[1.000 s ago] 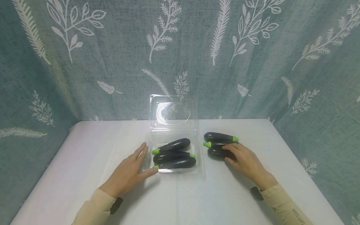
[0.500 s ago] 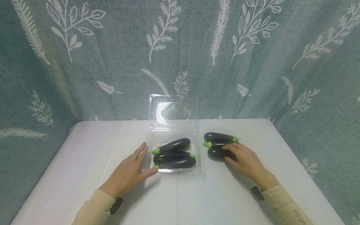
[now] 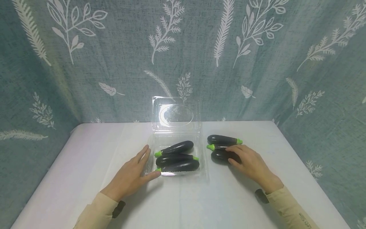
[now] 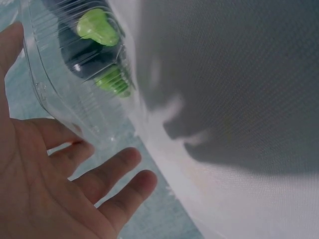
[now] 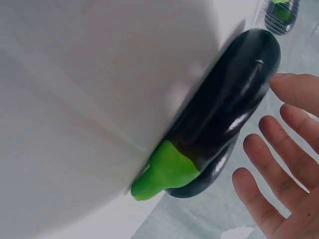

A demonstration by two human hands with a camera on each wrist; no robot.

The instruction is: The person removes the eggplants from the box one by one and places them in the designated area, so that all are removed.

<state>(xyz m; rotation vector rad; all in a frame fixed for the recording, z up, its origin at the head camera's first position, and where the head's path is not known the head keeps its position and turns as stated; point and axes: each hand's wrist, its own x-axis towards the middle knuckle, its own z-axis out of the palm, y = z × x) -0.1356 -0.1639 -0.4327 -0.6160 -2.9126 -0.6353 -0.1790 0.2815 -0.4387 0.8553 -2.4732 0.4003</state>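
Note:
A clear plastic clamshell box (image 3: pixel 178 173) stands with its lid (image 3: pixel 175 101) raised, three dark eggplants with green stems lying in it. My left hand (image 3: pixel 128 176) spreads at the box's left side, thumb by the front corner and fingers along the wall. In the left wrist view its fingertips are right at the box's rim. Right of the box lie three more eggplants, a back one (image 3: pixel 221 139), a middle one (image 3: pixel 218 147) and a front one (image 3: pixel 220 156). My right hand (image 3: pixel 251 165) hovers over the nearer two, fingers extended, thumb tip at the front eggplant (image 5: pixel 224 99).
A white cloth covers the table (image 3: pixel 183 203). Behind and on both sides hangs a grey-green curtain (image 3: pixel 128 63) with white leaf prints. Dark wrist devices show below both sleeves.

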